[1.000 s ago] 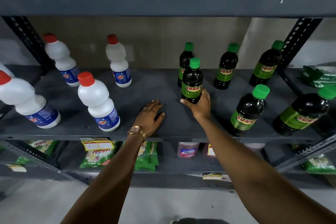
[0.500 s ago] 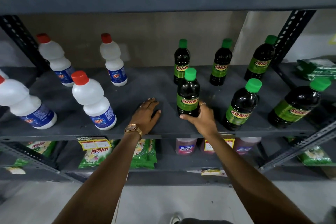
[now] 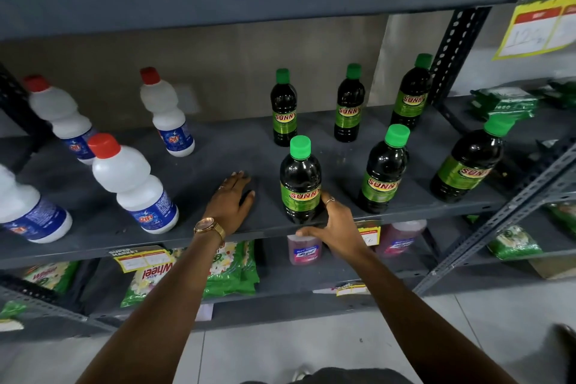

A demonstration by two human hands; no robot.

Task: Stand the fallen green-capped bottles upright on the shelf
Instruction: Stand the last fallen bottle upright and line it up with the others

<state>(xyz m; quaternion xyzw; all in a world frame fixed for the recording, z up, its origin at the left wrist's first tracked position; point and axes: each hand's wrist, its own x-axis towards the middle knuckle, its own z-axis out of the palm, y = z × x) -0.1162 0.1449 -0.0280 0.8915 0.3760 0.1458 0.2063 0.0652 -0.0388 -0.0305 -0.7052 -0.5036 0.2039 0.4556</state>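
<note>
White plastic bottles [image 3: 134,187] with red caps and blue labels stand at the left of the matte grey metal shelf [image 3: 218,153]. My left hand [image 3: 230,203] lies flat on the shelf, fingers spread and holding nothing, a gold watch [image 3: 209,227] on its wrist. Just right of it, my right hand [image 3: 335,227] wraps the base of a green-capped bottle [image 3: 300,179], dark, glossy and round-shouldered, which stands upright at the front edge. Five more like it stand behind and to the right. Perforated steel uprights [image 3: 455,50] frame the bay; a yellow price tag [image 3: 542,12] hangs top right. Below are pale floor tiles [image 3: 467,337].
</note>
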